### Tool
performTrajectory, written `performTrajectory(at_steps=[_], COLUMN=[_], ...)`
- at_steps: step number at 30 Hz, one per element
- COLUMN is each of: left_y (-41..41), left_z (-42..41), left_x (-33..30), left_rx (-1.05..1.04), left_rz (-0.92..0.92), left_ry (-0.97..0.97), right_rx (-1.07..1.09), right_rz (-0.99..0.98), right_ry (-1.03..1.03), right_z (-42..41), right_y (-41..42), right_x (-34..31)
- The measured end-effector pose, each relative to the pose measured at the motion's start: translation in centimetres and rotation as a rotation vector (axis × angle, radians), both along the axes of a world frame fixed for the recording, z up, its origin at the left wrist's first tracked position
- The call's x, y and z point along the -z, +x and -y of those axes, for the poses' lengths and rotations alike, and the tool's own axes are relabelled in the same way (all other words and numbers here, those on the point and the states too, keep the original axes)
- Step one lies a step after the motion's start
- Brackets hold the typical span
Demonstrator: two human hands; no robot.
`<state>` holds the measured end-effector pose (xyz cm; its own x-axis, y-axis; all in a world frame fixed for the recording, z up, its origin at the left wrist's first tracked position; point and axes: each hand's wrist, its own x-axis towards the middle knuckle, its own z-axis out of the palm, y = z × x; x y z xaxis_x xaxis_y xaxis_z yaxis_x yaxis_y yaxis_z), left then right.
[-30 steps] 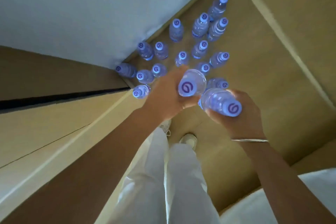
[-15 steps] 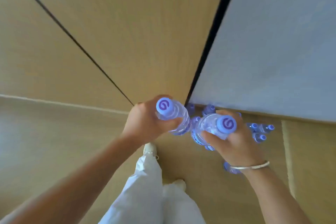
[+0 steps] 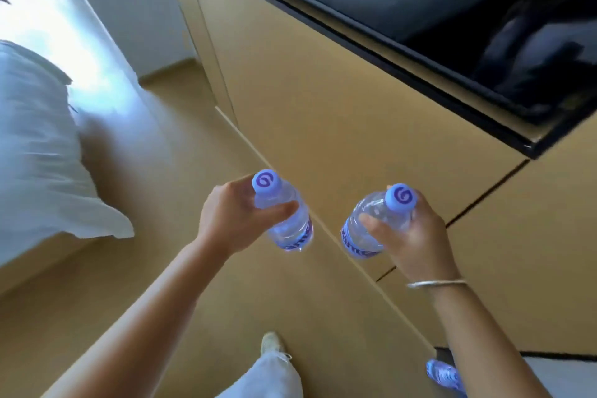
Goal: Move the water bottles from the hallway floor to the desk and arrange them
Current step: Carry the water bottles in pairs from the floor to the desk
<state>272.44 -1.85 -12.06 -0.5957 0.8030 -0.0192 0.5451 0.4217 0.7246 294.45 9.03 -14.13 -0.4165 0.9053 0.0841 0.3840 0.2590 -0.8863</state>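
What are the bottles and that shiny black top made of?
Left-hand bottle and right-hand bottle: probably thin clear plastic, since you see through them, with matte lilac caps. The black top: glossy, mirror-like reflections; could be glass or polished stone, can't tell.

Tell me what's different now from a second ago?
The person has turned away from the pile of bottles on the floor; only one floor bottle shows now, low right. A dark-topped cabinet and white bedding have come into view. The two hands moved apart. Unchanged: left hand grips the left bottle, right hand grips the right bottle.
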Motion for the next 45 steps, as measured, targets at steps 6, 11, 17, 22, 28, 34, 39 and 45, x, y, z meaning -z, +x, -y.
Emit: performTrajectory(at_steps=[6, 11, 17, 22, 28, 34, 39, 45], left_y=[-14.0, -22.7, -29.8, -35.9, -44.4, -52.5, -58.8, -69.3], left_z=[3.2, 4.8, 5.0, 2.9, -1.1, -4.7, -7.2, -9.7], left_x=[-2.7, -4.7, -6.6, -7.6, -8.7, -9.9, -9.6, -8.1], left_rx=[-0.209, -0.298, -0.413, -0.463, -0.544, -0.646, -0.669, -0.664], left_rz=[-0.145, -0.184, -0.206, -0.222, -0.194, -0.199, -0.177, -0.191], left_ry=[0.018, 0.053, 0.054, -0.008, 0.006, 0.031, 0.006, -0.01], right_rx=[-0.29, -0.427, -0.53, -0.62, -0.713, -0.764, -0.751, -0.731], right_rz=[0.044, 0.027, 0.058, 0.12, 0.136, 0.128, 0.105, 0.09], right_ry=[0.018, 0.045, 0.066, 0.09, 0.128, 0.171, 0.17, 0.185], right_z=[-0.8, -0.7, -2.4, -5.4, -10.6, -15.5, -18.1, -20.6], right_y=[-17.3, -28.2, -37.7, -45.6, -56.1, -66.2, -74.4, -85.3], right_x=[-2.1, -4.3, -5.8, -6.5, -7.3, -8.9, -9.3, -8.4])
